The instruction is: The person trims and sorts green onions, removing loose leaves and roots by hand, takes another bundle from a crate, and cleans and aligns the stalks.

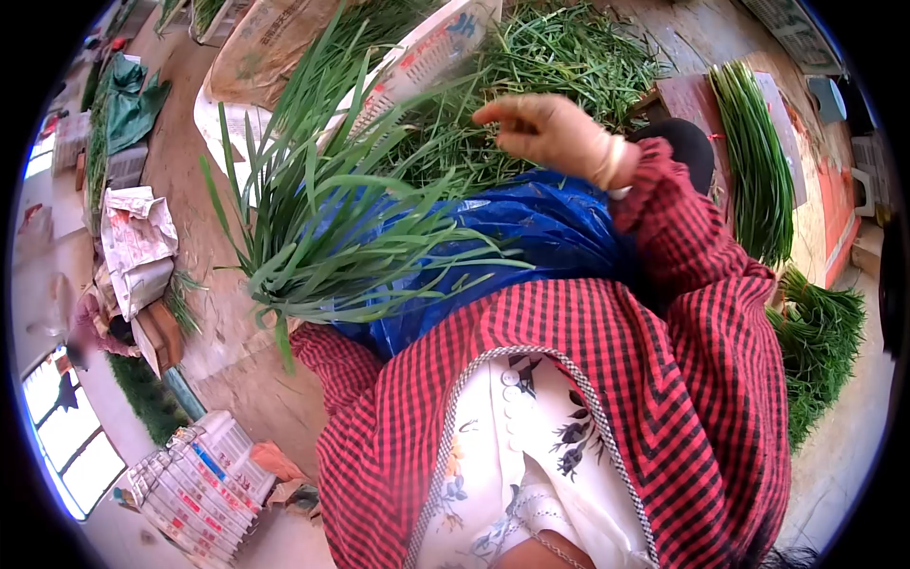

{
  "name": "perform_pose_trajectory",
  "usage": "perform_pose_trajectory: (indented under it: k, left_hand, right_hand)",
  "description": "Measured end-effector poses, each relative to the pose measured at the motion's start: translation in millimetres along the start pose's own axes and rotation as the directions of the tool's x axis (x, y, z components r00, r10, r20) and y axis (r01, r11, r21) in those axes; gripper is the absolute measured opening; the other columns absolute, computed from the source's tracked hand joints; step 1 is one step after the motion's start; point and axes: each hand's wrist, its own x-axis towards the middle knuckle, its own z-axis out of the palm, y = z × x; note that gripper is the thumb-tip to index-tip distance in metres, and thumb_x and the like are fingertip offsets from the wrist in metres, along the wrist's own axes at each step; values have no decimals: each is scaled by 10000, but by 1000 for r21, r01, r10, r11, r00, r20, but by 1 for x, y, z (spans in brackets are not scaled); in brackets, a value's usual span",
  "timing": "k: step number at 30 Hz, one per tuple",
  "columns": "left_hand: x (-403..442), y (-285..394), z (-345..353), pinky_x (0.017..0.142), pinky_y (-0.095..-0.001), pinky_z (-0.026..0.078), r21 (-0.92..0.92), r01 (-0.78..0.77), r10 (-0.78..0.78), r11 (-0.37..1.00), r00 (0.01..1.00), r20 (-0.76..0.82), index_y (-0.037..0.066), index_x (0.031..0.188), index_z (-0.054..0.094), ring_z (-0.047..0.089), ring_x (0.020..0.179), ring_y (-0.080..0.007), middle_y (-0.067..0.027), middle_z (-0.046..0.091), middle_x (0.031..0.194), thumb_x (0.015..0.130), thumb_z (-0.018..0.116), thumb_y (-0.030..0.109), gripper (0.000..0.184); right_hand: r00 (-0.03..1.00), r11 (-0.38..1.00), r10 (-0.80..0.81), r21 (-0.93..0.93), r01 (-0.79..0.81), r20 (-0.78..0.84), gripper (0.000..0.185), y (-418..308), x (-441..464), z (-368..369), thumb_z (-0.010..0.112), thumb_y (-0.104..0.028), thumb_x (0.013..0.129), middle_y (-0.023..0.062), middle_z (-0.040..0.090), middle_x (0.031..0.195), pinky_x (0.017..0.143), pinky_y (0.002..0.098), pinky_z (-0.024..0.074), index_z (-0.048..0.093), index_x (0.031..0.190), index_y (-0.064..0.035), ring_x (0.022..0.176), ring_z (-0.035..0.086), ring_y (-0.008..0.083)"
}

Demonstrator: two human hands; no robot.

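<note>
A loose bunch of long green garlic chives (351, 237) fans out across the left side of my lap. Its leaves gather where my left sleeve (332, 365) ends, beyond the edge of my lap. Those leaves hide my left hand, which appears to grip the bunch there. My right hand (559, 137) is raised above the blue plastic apron (531, 228), holding nothing. Its index finger reaches out to the left, and the other fingers are slightly bent. Beneath and behind this hand lies a heap of loose green leaves (569, 57).
A white plastic basket (417, 66) stands at the front beside a brown-stained sack (261, 57). To the right, a bundle of chives (754, 161) lies on a board, with more tied greens (820, 351) below it. Stacked white crates (204, 488) stand at lower left.
</note>
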Motion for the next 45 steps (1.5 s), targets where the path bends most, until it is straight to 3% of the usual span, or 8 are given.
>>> perform_pose_trajectory:
  k: [8,12,18,24,28,30,41,45]
  left_hand:
    - [1,-1,2,901,-332,459,-21,-13,14,1000,1000,21,68,1111,577,572,1007,-185,-61,608,1089,934,513,309,306]
    - [2,-4,2,897,-332,462,-58,-27,30,998,999,43,66,1105,581,576,1001,-186,-63,611,1081,934,515,307,303]
    - [2,-7,2,892,-332,467,-91,-41,48,995,996,74,64,1097,585,581,992,-187,-65,616,1070,933,517,305,299]
    - [2,-10,3,886,-333,471,-104,-47,56,993,995,88,62,1088,590,586,983,-188,-67,621,1059,933,520,303,295]
    - [4,-9,-2,883,-333,474,-118,-61,75,991,990,118,60,1082,593,589,977,-189,-68,625,1052,933,521,301,292]
    - [4,-11,-2,881,-333,476,-131,-58,77,990,987,141,60,1079,595,591,974,-189,-69,626,1049,932,522,300,291]
    - [2,-15,0,871,-334,484,-180,-18,61,984,969,238,56,1063,603,600,957,-191,-73,636,1029,932,527,296,284]
    - [1,-17,-2,867,-335,487,-209,-15,71,978,962,262,54,1057,606,603,951,-192,-74,639,1021,931,528,295,282]
  right_hand:
    - [953,946,-128,-256,201,275,586,-19,2,51,616,-246,852,123,631,767,669,378,497,409,1400,-251,703,627,296]
    - [920,857,-260,-368,360,294,172,-15,4,63,591,-218,885,169,622,770,626,420,497,631,1026,-128,686,609,359]
    - [900,995,77,21,-95,429,211,-38,-16,35,577,-239,927,58,614,648,559,284,501,639,989,-47,576,606,138]
    - [992,941,77,320,-105,100,230,-24,-19,-11,503,-235,980,6,580,614,462,192,448,626,949,-43,495,535,63]
    - [985,984,172,59,-171,-8,338,-13,-6,-40,547,-201,950,31,609,656,518,229,469,545,1262,-70,541,559,88]
    - [993,979,-93,-189,77,-78,493,-9,4,-40,619,-214,904,53,646,787,645,260,487,466,1356,-88,682,596,126]
    - [999,927,40,374,-37,-2,627,-22,109,-1,546,-589,873,64,606,1091,782,311,479,583,1207,-60,972,554,164]
    - [998,823,-5,567,43,-68,425,-31,132,24,563,-420,929,-3,628,1053,801,257,453,618,1142,-57,917,571,106]
